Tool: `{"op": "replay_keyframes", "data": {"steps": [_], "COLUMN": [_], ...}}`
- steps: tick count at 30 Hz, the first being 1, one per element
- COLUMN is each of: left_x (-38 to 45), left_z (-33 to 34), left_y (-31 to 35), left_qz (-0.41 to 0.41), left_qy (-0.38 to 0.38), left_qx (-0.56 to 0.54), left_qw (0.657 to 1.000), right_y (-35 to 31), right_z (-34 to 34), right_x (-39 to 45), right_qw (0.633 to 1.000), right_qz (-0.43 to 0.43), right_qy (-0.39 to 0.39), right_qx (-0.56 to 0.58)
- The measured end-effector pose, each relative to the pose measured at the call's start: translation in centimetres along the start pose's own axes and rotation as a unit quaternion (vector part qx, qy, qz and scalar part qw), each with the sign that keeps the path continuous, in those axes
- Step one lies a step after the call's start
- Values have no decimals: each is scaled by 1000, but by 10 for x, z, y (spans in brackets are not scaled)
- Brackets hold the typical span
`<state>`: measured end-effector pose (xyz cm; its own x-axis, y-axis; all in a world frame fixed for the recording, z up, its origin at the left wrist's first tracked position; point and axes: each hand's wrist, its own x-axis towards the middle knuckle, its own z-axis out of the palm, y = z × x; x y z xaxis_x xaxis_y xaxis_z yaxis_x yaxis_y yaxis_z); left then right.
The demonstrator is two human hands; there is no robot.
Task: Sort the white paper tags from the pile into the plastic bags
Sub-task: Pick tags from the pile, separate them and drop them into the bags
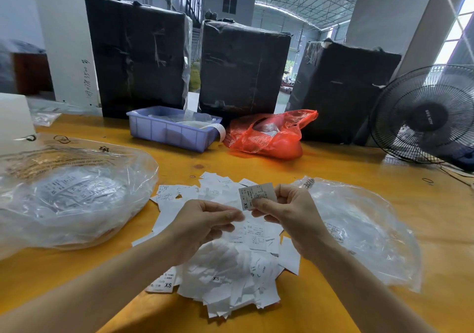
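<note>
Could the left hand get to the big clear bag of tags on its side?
Probably yes: the left hand holds nothing, and only bare yellow table lies between it and the clear bag.

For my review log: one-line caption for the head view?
Right hand pinches an XS tag above the tag pile, between two plastic bags.

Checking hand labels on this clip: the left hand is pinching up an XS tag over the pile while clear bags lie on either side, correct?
Not quite: the head view shows the right hand pinching the XS tag; the rest stands.
</note>
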<state>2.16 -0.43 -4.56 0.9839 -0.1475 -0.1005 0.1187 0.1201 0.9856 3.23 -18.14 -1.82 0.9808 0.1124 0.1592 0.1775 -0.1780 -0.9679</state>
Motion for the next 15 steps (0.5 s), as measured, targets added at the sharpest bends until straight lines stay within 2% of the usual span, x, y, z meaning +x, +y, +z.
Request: {"op": "replay_keyframes", "data": {"steps": [3, 10, 15], "left_x": [2, 1, 2], "left_z": [-1, 1, -1], "left_y": [-1, 3, 0], "left_qz": [-12, -26, -28], "left_qy": [0, 0, -9], "left_qx": [-18, -49, -54], "left_qw": [1000, 998, 998], "right_y": [0, 1, -1], "right_z": [0, 1, 2], "right_x": [1, 0, -1], "right_qw": [1000, 1000, 997], "right_qz": [2, 13, 27], "right_qy": [8, -5, -17], "right_qx": [30, 22, 70]}}
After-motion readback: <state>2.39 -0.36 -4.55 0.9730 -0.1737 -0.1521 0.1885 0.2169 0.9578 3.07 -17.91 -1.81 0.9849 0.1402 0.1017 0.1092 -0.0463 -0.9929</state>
